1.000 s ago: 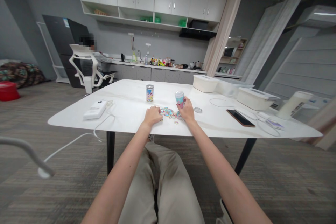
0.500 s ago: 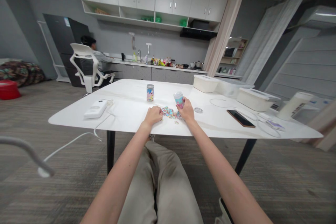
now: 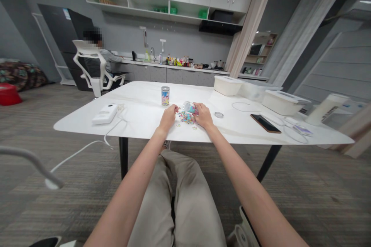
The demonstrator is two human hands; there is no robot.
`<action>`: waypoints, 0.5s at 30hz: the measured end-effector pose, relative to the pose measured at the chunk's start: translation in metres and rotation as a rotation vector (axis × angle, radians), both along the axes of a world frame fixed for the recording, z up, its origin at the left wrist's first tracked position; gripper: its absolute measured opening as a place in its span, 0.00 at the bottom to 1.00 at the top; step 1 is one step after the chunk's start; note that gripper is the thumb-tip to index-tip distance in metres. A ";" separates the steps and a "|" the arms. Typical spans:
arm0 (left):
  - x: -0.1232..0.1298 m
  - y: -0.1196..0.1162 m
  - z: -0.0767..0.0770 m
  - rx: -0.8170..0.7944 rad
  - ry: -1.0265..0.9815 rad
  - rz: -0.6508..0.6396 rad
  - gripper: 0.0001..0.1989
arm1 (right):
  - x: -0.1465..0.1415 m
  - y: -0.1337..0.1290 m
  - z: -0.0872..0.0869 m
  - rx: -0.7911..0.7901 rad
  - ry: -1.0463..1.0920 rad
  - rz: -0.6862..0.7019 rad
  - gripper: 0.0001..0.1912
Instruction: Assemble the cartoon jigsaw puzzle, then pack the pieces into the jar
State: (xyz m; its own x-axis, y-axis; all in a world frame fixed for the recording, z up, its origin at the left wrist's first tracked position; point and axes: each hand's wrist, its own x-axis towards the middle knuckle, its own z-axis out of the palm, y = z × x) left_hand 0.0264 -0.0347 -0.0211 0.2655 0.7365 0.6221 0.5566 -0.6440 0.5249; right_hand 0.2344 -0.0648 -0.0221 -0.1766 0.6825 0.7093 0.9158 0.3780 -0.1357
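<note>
My right hand [image 3: 203,115] is wrapped round a clear jar [image 3: 189,107] with a blue and pink label, tipped on its side with its mouth to the left. Below the jar lies a pile of small colourful pieces [image 3: 186,117] on the white table [image 3: 139,117]. My left hand [image 3: 169,118] is closed at the pile's left, its fingertips pinched by a small piece near the jar's mouth. Behind it stands a second jar [image 3: 165,96], upright with a grey lid. A round clear lid [image 3: 218,115] lies right of my right hand.
A phone [image 3: 265,123], cables, a white bottle [image 3: 327,109] and lidded boxes [image 3: 227,85] are at the right. A white power strip [image 3: 104,114] with a cord lies at the left. A person [image 3: 108,58] sits in the background.
My right hand has tipped the jar from nearly upright onto its side, leftward over the pile. My left hand has lifted off the pile's left edge, up towards the jar's mouth.
</note>
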 end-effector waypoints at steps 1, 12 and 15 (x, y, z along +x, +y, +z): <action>0.000 0.001 -0.001 0.008 -0.007 -0.010 0.10 | 0.000 0.000 0.000 -0.001 -0.009 0.007 0.27; 0.001 0.000 0.002 0.216 0.129 -0.061 0.06 | -0.004 -0.002 0.002 -0.012 -0.082 0.119 0.28; 0.001 -0.001 0.002 0.219 0.140 -0.058 0.06 | -0.005 -0.003 0.003 -0.003 -0.094 0.138 0.28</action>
